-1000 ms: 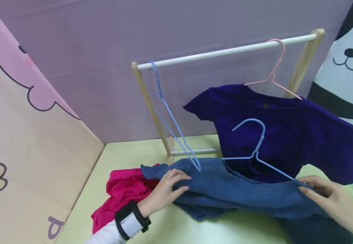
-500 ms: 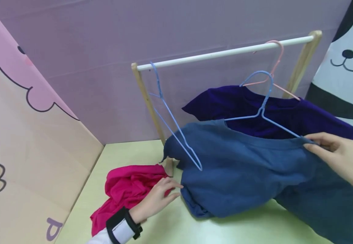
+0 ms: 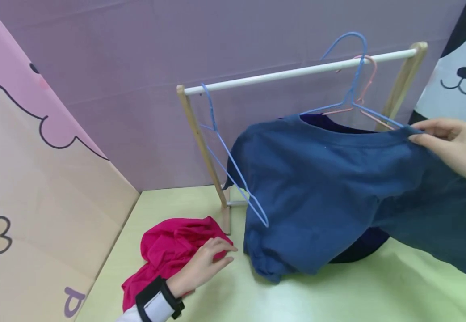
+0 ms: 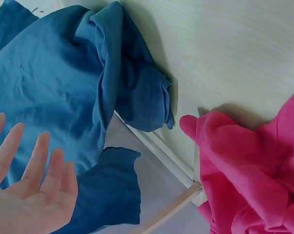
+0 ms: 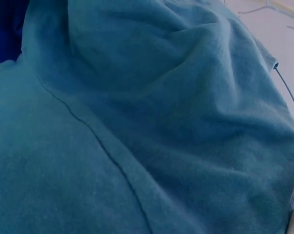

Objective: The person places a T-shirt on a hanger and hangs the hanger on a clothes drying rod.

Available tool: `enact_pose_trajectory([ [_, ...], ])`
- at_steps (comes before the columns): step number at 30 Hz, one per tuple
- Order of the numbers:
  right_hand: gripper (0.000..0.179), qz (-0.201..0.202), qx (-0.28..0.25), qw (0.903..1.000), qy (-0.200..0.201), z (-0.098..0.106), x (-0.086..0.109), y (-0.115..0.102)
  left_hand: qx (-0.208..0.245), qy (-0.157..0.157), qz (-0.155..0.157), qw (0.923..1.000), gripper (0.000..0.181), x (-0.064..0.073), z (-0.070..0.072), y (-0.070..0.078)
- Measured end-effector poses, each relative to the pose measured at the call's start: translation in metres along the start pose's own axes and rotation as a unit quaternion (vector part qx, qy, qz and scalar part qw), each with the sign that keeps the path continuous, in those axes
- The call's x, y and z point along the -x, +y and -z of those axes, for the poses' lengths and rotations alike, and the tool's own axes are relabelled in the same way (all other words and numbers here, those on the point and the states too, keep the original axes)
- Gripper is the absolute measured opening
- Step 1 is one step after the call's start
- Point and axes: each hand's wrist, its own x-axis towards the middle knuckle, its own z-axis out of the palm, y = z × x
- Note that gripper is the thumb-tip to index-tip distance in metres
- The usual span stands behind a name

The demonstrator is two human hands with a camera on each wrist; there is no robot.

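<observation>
My right hand (image 3: 458,150) pinches the shoulder of a dark blue T-shirt (image 3: 317,192) where the end of a light blue hanger (image 3: 352,34) sits inside it. The hanger's hook stands above and in front of the rack's white bar (image 3: 273,77), and the shirt hangs down in front of the rack. In the right wrist view the shirt's fabric (image 5: 137,122) fills nearly everything. My left hand (image 3: 202,264) holds nothing, fingers relaxed, over a crumpled pink-red cloth (image 3: 168,241). The left wrist view has this hand (image 4: 35,195) in front of the blue shirt.
Another blue hanger (image 3: 212,118) hangs bare at the bar's left end, overlapping the shirt's left side. Behind the shirt, a pink hanger (image 3: 371,80) carries a dark purple T-shirt (image 3: 363,248), mostly hidden. A wooden post (image 3: 202,147) supports the rack's left side.
My right hand has raised the blue shirt and its hanger from low over the table to bar height. My left hand has let the shirt go and drawn back toward the pink-red cloth.
</observation>
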Motion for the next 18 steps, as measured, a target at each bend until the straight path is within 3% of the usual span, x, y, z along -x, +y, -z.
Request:
enact_pose_trajectory([
  [7, 0.033, 0.016, 0.019, 0.9995, -0.017, -0.004, -0.013, -0.011, 0.014, -0.017, 0.024, 0.9995, 0.021, 0.002, 0.001, -0.001],
  [18, 0.037, 0.011, 0.013, 0.9987, -0.048, -0.022, -0.015, 0.000, 0.012, -0.038, 0.058, 0.9975, 0.021, 0.012, 0.003, -0.011],
])
